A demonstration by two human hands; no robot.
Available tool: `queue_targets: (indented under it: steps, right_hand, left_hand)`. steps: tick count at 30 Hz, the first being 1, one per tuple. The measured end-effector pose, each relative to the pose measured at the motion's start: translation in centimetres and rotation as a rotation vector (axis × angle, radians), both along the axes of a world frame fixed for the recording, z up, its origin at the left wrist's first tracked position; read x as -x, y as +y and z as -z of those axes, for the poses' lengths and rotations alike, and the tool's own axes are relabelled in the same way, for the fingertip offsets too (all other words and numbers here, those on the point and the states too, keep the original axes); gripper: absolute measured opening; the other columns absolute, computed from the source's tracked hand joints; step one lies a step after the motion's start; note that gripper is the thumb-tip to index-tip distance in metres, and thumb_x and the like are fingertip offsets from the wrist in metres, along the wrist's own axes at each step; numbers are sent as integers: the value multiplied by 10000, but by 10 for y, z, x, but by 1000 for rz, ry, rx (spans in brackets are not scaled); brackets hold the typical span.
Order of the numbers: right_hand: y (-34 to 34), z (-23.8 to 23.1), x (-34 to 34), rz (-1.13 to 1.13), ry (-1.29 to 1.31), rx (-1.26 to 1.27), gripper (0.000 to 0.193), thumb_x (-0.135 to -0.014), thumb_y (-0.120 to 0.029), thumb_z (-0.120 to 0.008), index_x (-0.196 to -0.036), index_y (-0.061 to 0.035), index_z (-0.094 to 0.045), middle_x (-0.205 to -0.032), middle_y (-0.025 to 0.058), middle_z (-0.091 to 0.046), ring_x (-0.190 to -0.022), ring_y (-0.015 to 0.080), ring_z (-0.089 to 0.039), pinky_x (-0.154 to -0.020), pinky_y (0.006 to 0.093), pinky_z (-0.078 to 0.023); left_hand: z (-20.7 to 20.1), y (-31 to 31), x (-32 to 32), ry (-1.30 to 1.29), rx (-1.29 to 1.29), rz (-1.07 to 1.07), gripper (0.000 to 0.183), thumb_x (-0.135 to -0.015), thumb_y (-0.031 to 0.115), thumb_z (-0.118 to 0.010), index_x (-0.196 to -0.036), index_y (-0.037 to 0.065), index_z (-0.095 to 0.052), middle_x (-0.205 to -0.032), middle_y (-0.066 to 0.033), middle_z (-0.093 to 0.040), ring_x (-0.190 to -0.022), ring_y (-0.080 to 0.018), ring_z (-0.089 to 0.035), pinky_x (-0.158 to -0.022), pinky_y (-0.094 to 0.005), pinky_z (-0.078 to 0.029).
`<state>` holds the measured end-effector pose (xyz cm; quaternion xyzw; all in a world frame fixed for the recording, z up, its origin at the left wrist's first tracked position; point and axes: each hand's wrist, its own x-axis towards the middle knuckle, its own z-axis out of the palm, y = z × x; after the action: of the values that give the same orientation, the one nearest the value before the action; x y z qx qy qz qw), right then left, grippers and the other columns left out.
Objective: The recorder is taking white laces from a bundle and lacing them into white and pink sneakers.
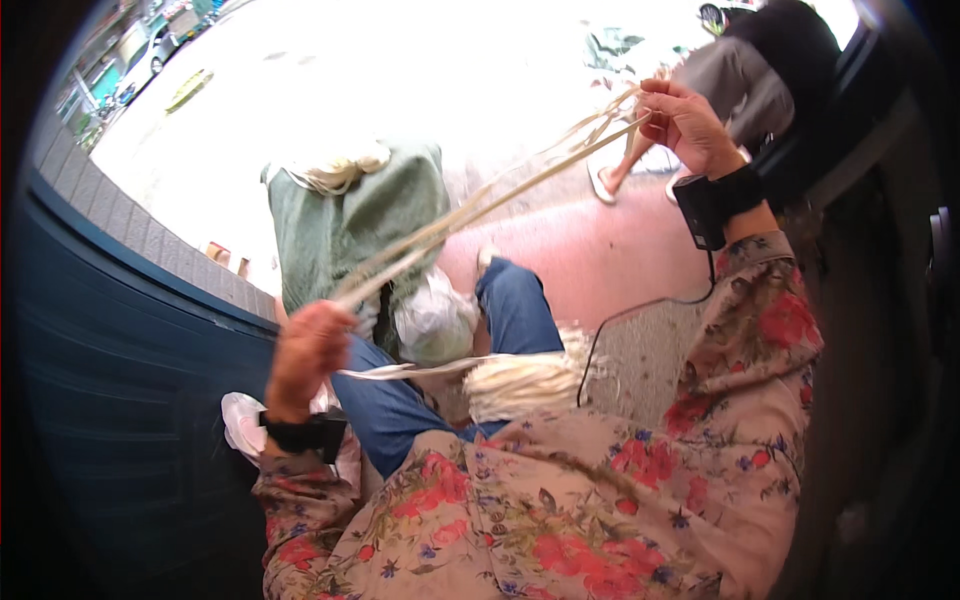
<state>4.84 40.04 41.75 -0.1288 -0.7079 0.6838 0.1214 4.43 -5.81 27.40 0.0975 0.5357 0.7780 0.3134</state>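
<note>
Several long, flat cream strips (500, 205) stretch slantwise between my hands, rising from lower left to upper right. My left hand (312, 355) is closed round their lower end, slightly blurred. At the upper right, my raised right hand (690, 125) pinches the other end, where some strips loop loosely. A pale tail of strip (410, 371) runs from below my left hand toward a thick bundle of cream strips (515, 385) by my lap. Another cream bundle (340, 170) lies on top of a green cloth sack (350, 225) in front of me.
A white plastic bag (435, 320) sits against the sack, near my knees. Beyond my right hand is another person in grey trousers (745, 85) and sandals. A dark blue ridged panel (130, 370) stands at my left. A black cable (640, 310) hangs from my right wrist.
</note>
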Motion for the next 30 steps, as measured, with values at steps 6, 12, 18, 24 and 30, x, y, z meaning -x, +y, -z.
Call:
queue_targets:
  steps: [6, 12, 18, 24, 30]
  right_hand:
    - [53, 123, -40, 312, -162, 534, 231, -792, 0, -516, -1005, -74, -466, -845, 70, -517, -698, 154, -535, -656, 292, -479]
    - [105, 202, -85, 437, -99, 826, 326, -754, 58, -513, -1043, -59, -416, -808, 92, -518, -640, 166, -524, -612, 309, -479]
    - [202, 255, -179, 510, -180, 525, 121, -800, -10, -489, -918, -5, -464, -817, 94, -545, -632, 174, -537, -635, 299, -495]
    - [184, 205, -207, 1111, -521, -362, 626, -647, -90, -604, -1174, 138, -355, -1123, 179, -484, -993, 260, -494, -842, 343, -398]
    - [-54, 133, -82, -271, -3, -338, 417, -862, -169, -488, -1233, 0, -402, -1167, 112, -499, -1086, 172, -465, -925, 300, -362]
  left_hand:
    - [-44, -38, -5, 94, 5, -169, 219, -908, 222, -446, -782, 44, -465, -512, 76, -234, -404, -7, -189, -345, -175, -161]
    - [-48, -23, 4, 33, 129, -167, 204, -903, 198, -452, -813, 22, -501, -498, 79, -249, -403, -7, -188, -353, -177, -154]
    - [-48, 6, 19, -119, 290, -22, 188, -914, 183, -423, -857, 27, -512, -505, 83, -267, -380, 3, -212, -331, -159, -168]
    - [-41, 45, 22, -65, 503, 239, 231, -895, 216, -456, -895, 7, -555, -490, 60, -340, -359, -14, -288, -326, -164, -222]
    - [-50, 96, 18, 88, 376, 570, 257, -882, 238, -485, -871, 7, -595, -531, 35, -443, -400, -28, -373, -378, -166, -303]
